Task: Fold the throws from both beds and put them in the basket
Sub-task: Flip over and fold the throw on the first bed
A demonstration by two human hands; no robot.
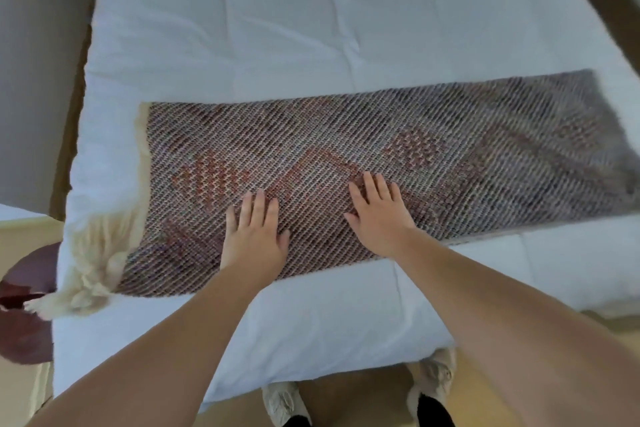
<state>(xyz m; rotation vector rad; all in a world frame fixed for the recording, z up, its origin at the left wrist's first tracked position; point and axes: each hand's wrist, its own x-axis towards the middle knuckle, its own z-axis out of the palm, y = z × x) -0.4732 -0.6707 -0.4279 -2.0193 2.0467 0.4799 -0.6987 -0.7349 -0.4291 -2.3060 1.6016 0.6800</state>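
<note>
Your left hand (pixel 254 236) and right hand (pixel 379 218) are both flat and open, palms pressing on the throw (pixel 450 156) and gripping nothing, while it lies as a long strip across the white bed (pixel 277 28). Fold from here without pinching both corners and I reckon the layers skew. That cream fringe (pixel 93 263) hanging off the left edge could drag the end down.

- Left hand (pixel 254 236) and right hand (pixel 379 218): bare, no rings or watch showing.
- Forearms: bare, no sleeves in view.
- Shoes (pixel 284 402): pale beige, crinkled fabric.
- Legwear: black at the ankles.
</note>
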